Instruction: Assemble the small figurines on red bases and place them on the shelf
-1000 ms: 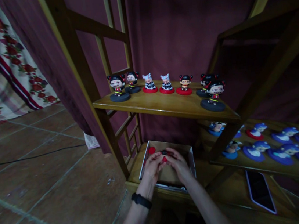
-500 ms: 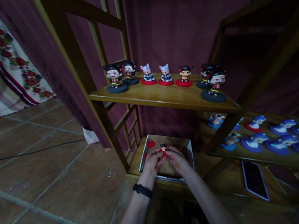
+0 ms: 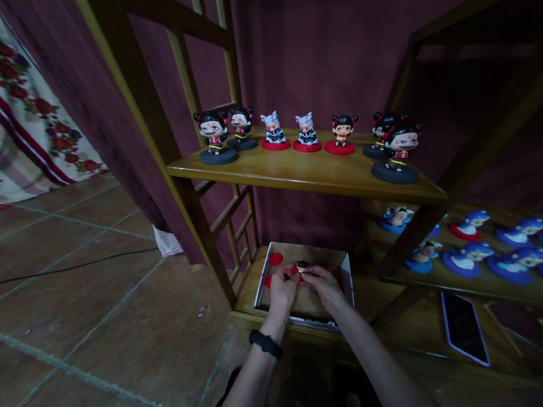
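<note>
Both my hands meet over a shallow cardboard box (image 3: 326, 252) on the lower shelf. My right hand (image 3: 324, 285) pinches a small black-haired figurine (image 3: 302, 266), whose body is mostly covered by fingers. My left hand (image 3: 284, 289), with a dark band at the wrist, is closed on a red base (image 3: 294, 270) right beside the figurine. Whether base and figurine are joined, I cannot tell. Inside the box, a red disc (image 3: 276, 258) lies near the back left corner, and more red shows beside my left fingers.
Above the box, a wooden shelf (image 3: 296, 166) bears several figurines on red or dark round bases. More blue-based figurines (image 3: 522, 259) stand on the right-hand shelf. A phone (image 3: 464, 328) lies lower right. The shelf's upright post (image 3: 196, 241) rises left of the box.
The figurine has turned from upright and facing me to partly hidden between my fingers, with the red base now to its left. The view has shifted slightly.
</note>
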{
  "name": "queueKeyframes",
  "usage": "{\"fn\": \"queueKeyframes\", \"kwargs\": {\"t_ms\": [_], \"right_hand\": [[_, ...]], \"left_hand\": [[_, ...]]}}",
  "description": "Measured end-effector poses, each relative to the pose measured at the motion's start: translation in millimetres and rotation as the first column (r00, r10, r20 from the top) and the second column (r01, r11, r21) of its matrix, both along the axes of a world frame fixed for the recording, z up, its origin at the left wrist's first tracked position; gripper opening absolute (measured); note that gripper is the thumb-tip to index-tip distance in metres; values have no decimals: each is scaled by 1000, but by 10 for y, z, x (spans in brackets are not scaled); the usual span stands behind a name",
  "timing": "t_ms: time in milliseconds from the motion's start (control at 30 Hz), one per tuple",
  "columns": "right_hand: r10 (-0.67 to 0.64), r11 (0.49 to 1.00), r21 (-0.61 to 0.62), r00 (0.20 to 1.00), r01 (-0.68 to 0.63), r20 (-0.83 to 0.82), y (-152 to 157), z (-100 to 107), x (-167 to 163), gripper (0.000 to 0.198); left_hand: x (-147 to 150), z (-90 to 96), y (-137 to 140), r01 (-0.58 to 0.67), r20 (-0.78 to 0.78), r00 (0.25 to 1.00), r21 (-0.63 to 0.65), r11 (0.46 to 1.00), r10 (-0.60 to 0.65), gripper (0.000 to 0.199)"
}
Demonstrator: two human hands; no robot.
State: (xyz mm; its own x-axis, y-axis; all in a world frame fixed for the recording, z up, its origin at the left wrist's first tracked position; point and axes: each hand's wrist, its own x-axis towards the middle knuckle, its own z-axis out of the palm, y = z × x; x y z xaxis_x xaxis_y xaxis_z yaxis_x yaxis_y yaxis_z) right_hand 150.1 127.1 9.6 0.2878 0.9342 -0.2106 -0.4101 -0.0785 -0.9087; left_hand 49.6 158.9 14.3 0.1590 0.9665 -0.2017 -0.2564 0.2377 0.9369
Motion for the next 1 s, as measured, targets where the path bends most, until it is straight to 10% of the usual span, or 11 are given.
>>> {"fn": "queueKeyframes", "kwargs": {"t_ms": [367,1000], "right_hand": [[-45,999,0,998,45,49,27,-31,66,21],[16,999,37,999,-18,32,4,64,15,20]], "left_hand": [[-66,27,24,256,-339,927,264,930,-159,24],[-73,-41,43,97,121,988,-30,995,-93,27]]}}
